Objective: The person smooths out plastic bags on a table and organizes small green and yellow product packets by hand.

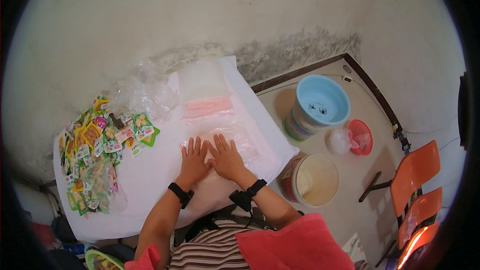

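My left hand [194, 161] and my right hand [227, 160] lie side by side, palms down, on a clear plastic bag [245, 142] spread on the white-covered table [150, 185]. Both hands have their fingers stretched out, and the thumbs meet in the middle. Neither one grips anything. Just beyond the fingertips rests a stack of clear zip bags [202, 87] with pink edges. To the left of that stack lies a loose heap of crumpled clear bags [150, 90]. What lies under my palms is hidden.
Many small colourful snack packets [95, 145] are piled on the table's left side. On the floor at right stand a blue basin [322, 100], a white bucket [316, 180] and a red basket [361, 137]. Orange chairs [415, 170] line the far right; a wall [200, 15] rises behind the table.
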The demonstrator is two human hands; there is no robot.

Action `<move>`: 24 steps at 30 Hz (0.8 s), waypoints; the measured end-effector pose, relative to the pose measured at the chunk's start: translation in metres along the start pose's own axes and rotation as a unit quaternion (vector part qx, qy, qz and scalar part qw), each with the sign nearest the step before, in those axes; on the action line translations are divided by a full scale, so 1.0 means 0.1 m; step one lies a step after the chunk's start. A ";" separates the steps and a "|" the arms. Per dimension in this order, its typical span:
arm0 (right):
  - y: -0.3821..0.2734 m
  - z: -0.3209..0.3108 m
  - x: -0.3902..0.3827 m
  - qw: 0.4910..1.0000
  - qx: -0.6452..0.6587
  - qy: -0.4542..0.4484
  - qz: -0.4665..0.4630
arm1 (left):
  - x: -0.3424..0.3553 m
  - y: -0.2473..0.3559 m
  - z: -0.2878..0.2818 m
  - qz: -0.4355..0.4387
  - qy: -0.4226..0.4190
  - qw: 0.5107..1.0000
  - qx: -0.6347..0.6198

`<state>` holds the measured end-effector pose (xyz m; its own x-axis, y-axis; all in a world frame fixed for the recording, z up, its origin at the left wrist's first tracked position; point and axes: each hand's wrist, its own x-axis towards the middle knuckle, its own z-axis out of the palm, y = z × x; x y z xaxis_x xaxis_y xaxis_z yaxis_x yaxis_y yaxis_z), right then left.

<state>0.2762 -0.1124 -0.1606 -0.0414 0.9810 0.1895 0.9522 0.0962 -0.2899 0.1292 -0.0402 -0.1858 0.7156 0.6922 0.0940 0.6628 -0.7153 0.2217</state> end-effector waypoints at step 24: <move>0.80 -0.22 0.08 0.998 -0.038 0.037 -0.036 | 0.22 0.56 -0.29 0.056 -0.038 0.998 -0.004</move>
<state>0.3584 -0.1003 -0.1610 -0.0903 0.9567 0.2766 0.9681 0.1495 -0.2011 0.1759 -0.0618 -0.1436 0.7997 0.5988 0.0443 0.5767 -0.7865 0.2212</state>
